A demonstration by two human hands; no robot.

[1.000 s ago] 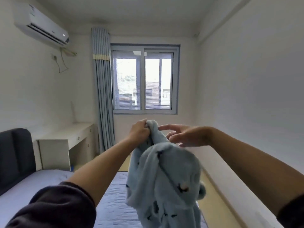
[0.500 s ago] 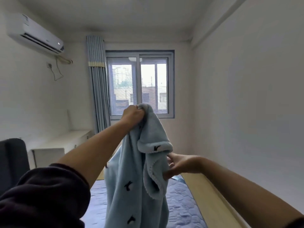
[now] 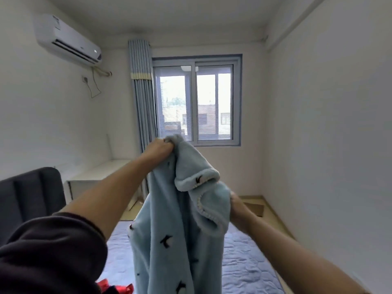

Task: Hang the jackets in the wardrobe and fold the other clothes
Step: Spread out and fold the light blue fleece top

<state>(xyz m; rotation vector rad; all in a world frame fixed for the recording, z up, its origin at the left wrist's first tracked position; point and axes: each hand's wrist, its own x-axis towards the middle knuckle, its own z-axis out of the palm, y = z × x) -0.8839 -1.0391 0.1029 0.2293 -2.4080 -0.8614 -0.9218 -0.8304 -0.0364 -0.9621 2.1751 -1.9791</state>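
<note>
A light blue fleece garment point(image 3: 169, 240) with small dark bird prints hangs in the air in front of me, above the bed. My left hand point(image 3: 160, 148) is clenched on its top edge and holds it up at window-sill height. Lower and to the right, my right hand point(image 3: 236, 205) grips a folded, trimmed part of the same garment; most of that hand is hidden behind the fabric. A cuffed flap droops between the two hands.
A bed with a bluish quilted cover point(image 3: 244, 264) lies below, with a dark headboard point(image 3: 29, 198) at the left. A red item point(image 3: 114, 288) shows at the bottom edge. A white desk point(image 3: 99, 179), a curtain point(image 3: 143, 102) and a window point(image 3: 197, 100) stand beyond.
My left hand lifted the garment so it unrolled and hangs long. My right hand dropped from the top and took hold of a lower part on the right side.
</note>
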